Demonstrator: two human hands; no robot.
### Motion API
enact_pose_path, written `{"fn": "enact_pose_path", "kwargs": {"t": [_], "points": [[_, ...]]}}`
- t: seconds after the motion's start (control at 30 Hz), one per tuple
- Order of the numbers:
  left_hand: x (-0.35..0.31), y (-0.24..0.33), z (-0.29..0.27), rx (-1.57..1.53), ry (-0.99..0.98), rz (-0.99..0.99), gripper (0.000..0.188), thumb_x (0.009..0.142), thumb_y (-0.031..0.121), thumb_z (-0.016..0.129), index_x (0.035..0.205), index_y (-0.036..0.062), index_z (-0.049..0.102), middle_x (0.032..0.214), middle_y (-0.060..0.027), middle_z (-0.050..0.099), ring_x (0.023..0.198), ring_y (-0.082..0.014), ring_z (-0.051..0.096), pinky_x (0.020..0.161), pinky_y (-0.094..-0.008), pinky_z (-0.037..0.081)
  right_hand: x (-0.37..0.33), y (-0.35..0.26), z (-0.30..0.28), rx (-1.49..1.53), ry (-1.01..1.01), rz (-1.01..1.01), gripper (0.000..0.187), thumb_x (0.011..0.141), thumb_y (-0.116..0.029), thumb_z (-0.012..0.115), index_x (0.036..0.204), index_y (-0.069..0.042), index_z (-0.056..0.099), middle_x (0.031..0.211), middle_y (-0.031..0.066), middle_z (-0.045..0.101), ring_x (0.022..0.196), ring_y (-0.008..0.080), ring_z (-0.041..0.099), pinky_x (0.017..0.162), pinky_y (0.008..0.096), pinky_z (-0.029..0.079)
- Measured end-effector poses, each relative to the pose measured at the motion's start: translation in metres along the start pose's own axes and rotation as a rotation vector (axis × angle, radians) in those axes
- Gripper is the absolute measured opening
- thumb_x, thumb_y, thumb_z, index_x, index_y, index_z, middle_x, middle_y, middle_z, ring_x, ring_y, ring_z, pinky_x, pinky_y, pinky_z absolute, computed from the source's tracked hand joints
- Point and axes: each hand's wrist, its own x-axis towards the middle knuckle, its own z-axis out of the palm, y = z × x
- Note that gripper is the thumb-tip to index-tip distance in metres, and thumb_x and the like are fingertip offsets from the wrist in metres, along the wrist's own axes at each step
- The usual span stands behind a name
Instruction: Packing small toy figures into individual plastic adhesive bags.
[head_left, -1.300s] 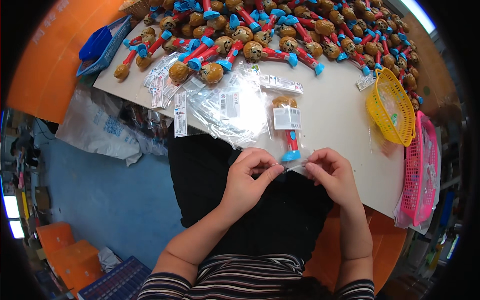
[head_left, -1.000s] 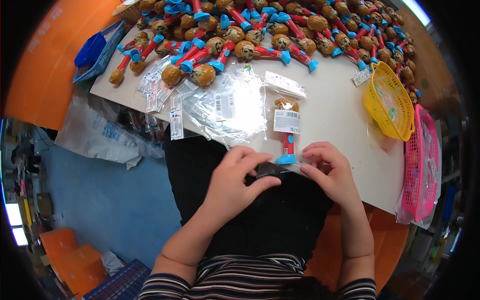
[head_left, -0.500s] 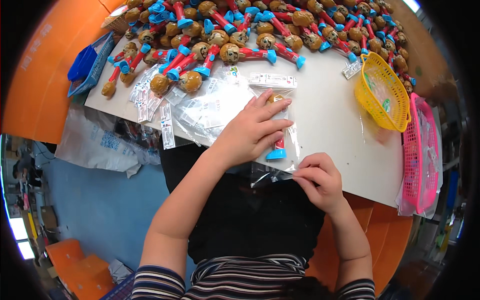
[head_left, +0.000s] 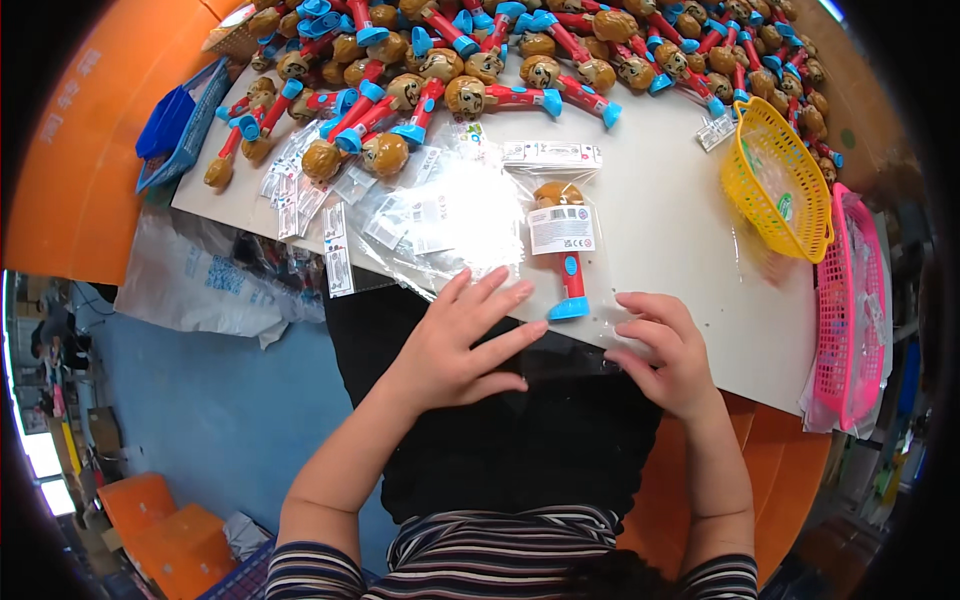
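A figure-topped dispenser with brown hair, a red stem and a blue foot (head_left: 570, 268) lies inside a clear plastic bag (head_left: 590, 190) near the table's front edge. A white printed label (head_left: 561, 230) covers part of it. My left hand (head_left: 462, 345), open with spread fingers, hovers at the edge, left of the blue foot. On the other side, my right hand (head_left: 668, 352) has its fingers apart beside the bag's near end, which hangs over the edge. Whether its thumb touches the film is hard to tell. Flat clear bags (head_left: 440, 205) lie to the left.
A heap of similar dispensers (head_left: 480, 95) covers the table's far side. Printed strips (head_left: 338, 250) lie at the left. A yellow basket (head_left: 760, 185) and a pink basket (head_left: 845, 320) stand at right, a blue basket (head_left: 195, 130) at far left.
My left hand has lifted off the bagged dispenser and come back toward the table edge, uncovering the label. My right hand's fingers have spread from their pinch on the bag's end.
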Motion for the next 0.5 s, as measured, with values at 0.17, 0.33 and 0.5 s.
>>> {"fn": "enact_pose_path", "kwargs": {"t": [0.17,0.33,0.5], "points": [[-0.003,-0.001,0.024,0.088,0.127,0.126,0.039,0.071,0.014,0.079,0.108,0.0178,0.068,0.124,-0.0076,0.060,0.111,-0.0291,0.059,0.094,-0.0425,0.045,0.003,0.006,-0.006,-0.123,-0.069,-0.117,0.029,0.070,0.006,0.075,0.095,-0.006,0.066,0.118,0.0145,0.058,0.099,0.0271,0.058,0.075,0.0315,0.051],[0.001,0.003,0.031,-0.115,0.282,0.010,0.024,0.068,0.006,0.078,0.090,0.0124,0.071,0.099,-0.0050,0.061,0.088,-0.0233,0.059,0.074,-0.0335,0.047,0.000,0.000,-0.004,0.028,-0.051,0.081,0.017,0.076,0.005,0.068,0.091,-0.003,0.064,0.119,0.0141,0.058,0.093,0.0220,0.058,0.074,0.0273,0.049],[-0.002,0.024,0.027,-0.308,0.295,-0.350,0.010,0.074,0.003,0.075,0.083,0.0044,0.069,0.080,-0.0028,0.053,0.072,-0.0136,0.050,0.061,-0.0241,0.040,0.004,-0.011,-0.010,0.319,-0.115,0.495,0.001,0.086,-0.001,0.060,0.086,0.000,0.060,0.120,0.0116,0.057,0.084,0.0109,0.056,0.072,0.0228,0.046]]}}
